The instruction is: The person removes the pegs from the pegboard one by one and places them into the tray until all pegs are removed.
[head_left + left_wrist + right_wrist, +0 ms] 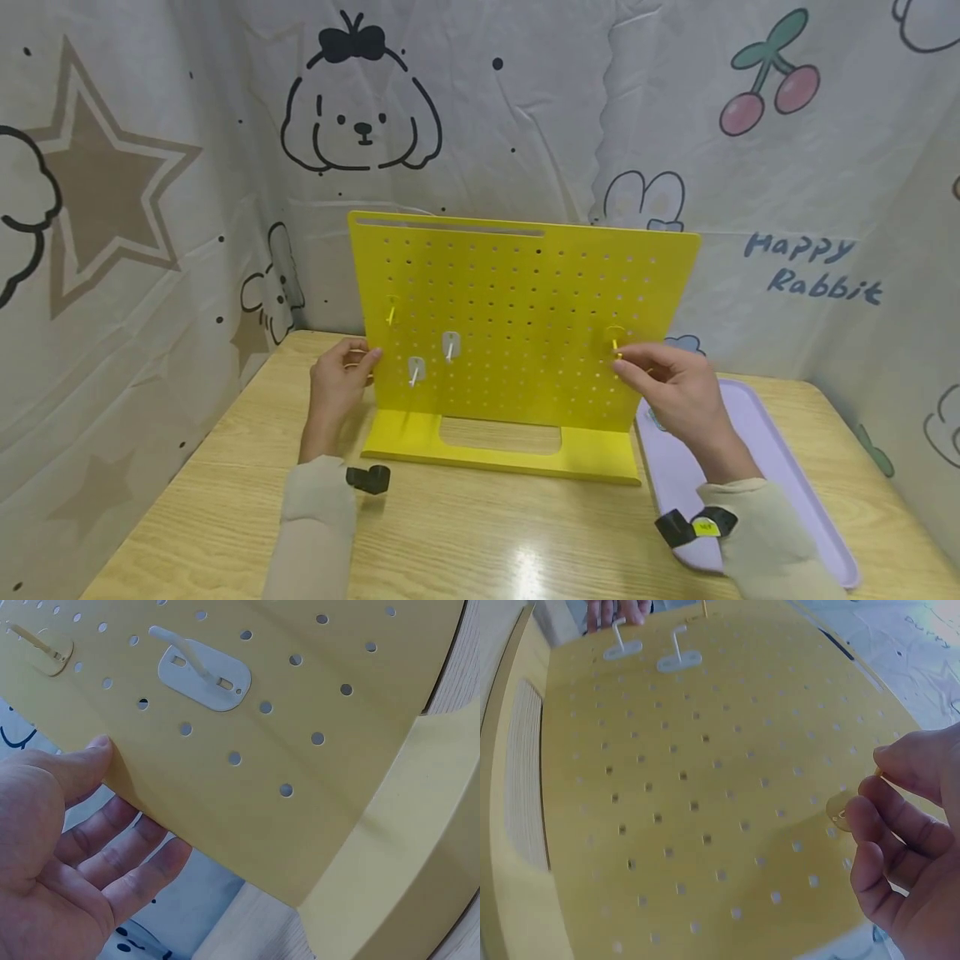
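Observation:
A yellow pegboard (525,333) stands upright on its base. My left hand (339,385) grips its left edge, thumb on the front face and fingers behind, as the left wrist view (82,847) shows. At the board's right side my right hand (678,396) pinches the tip of a yellow hook (614,337) whose plate lies against the board; in the right wrist view the fingers partly cover that plate (837,813). Two white hooks (451,346) (416,372) and another yellow hook (391,311) are on the board's left part.
A lilac tray (806,492) lies on the wooden table (450,533) to the right of the board, partly under my right forearm. Behind the table hangs a printed curtain (510,108). The board's base (600,462) juts toward me and has a cut-out.

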The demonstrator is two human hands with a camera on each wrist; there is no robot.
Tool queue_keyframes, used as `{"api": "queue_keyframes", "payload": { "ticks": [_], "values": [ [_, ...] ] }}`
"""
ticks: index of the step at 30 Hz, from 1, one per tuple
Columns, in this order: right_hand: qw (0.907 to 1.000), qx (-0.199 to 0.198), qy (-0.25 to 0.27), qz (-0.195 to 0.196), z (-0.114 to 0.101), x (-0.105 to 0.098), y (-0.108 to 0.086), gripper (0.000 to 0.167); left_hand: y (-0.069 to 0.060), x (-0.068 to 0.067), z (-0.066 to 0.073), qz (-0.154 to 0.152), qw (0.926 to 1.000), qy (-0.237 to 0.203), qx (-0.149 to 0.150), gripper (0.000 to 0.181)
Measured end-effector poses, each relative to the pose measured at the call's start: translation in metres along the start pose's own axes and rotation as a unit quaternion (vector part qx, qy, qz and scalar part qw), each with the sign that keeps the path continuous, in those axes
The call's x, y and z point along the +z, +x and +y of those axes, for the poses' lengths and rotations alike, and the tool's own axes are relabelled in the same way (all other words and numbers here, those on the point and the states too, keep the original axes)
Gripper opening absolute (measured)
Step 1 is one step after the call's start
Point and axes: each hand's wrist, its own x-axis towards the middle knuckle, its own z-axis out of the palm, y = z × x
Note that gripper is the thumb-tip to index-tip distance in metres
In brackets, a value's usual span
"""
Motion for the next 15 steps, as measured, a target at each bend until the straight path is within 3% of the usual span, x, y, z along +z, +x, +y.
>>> {"api": "queue_keyframes", "payload": {
  "ticks": [9, 15],
  "values": [
    [0.9949, 0.055, -0.075, 0.039, 0.025, -0.032, -0.029, 0.018, 0.000, 0.000, -0.001, 0.000, 1.0000, -0.001, -0.003, 0.026],
    [0.9837, 0.129, -0.124, 0.021, 0.052, -0.052, -0.041, 0.027, 0.000, 0.001, 0.000, -0.002, 1.0000, 0.001, -0.001, 0.025]
  ]
}}
